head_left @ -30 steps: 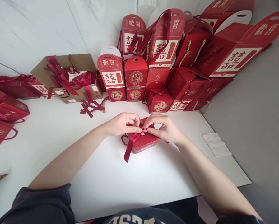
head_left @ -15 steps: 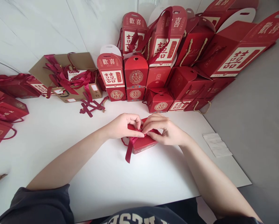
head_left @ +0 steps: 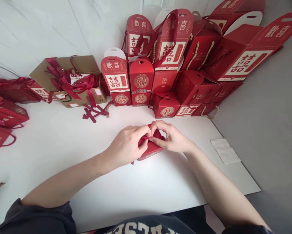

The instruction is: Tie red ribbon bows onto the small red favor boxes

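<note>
A small red gift box [head_left: 151, 150] lies on the white table [head_left: 126, 188] in front of me. A dark red ribbon [head_left: 144, 139] runs over its top. My left hand [head_left: 126, 144] covers the box's left side, its fingers pinched on the ribbon. Opposite it, my right hand [head_left: 169, 138] pinches the same ribbon, fingertips nearly touching the left hand's. Most of the ribbon is hidden under my left hand.
Stacked red gift boxes [head_left: 175, 65] line the back wall and right. A brown cardboard box [head_left: 70, 81] full of red ribbons stands back left, loose ribbons [head_left: 95, 112] before it. Red bags [head_left: 4, 110] lie at the left edge. A white tissue [head_left: 225, 151] lies at the right.
My left hand has slid forward and down over the box, hiding the ribbon tail that hung off the front. Both hands have drawn closer at the knot.
</note>
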Demonstrator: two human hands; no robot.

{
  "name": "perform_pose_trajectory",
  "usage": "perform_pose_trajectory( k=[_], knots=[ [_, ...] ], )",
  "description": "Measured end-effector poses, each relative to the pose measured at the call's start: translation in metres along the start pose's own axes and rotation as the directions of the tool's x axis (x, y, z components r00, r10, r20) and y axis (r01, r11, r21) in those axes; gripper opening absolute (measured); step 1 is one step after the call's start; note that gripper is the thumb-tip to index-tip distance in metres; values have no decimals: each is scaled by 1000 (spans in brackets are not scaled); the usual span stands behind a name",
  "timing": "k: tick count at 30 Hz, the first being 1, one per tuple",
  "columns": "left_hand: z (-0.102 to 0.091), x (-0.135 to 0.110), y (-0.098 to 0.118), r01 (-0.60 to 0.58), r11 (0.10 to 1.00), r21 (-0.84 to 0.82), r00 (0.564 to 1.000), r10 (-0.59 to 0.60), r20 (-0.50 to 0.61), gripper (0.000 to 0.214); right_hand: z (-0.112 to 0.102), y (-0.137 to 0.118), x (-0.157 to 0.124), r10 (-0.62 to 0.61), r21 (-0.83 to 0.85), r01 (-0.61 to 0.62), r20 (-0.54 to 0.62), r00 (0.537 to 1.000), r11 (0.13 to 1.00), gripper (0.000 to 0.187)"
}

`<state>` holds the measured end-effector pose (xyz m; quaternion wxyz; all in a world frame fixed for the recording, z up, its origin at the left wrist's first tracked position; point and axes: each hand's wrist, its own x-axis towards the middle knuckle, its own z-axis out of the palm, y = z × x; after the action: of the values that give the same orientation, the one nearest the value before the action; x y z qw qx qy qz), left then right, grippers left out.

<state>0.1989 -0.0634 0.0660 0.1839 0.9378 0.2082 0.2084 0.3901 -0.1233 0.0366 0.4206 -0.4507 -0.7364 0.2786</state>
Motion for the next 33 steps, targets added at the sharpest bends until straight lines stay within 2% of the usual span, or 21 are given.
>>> perform_pose_trajectory(
  k=[4,9,12,16,20,24,26,29,33],
  knots=[
    [7,-2,0,-69,991,119,993,80,-89,17,2,-1,-1,8,-19,-8,-8,1000,1000,14],
    [11,0,-4,-57,993,107,990,70,-123,13,2,-4,-3,14,-21,-14,-19,1000,1000,12],
    [13,-1,-8,-71,994,82,985,83,-151,11,2,-5,-4,27,-13,-28,-59,998,1000,3],
    [15,-4,-13,-110,991,81,975,124,-186,11,4,-3,-4,173,15,-173,-175,969,985,17],
    [15,-6,-13,-126,986,112,971,146,-191,11,6,-1,-4,286,182,-270,-65,956,945,12],
    [12,-5,-7,-106,980,167,971,138,-195,10,7,0,-5,357,302,-325,-57,932,896,12],
    [9,-4,-3,-59,962,266,970,118,-211,9,7,0,-5,390,339,-345,-74,918,875,11],
    [3,-3,1,71,910,409,977,18,-211,9,7,-1,-5,428,390,-367,-79,900,845,12],
    [-11,-2,-1,142,920,366,987,-104,-121,22,7,-3,-5,440,429,-389,-23,898,815,12]
  ],
)
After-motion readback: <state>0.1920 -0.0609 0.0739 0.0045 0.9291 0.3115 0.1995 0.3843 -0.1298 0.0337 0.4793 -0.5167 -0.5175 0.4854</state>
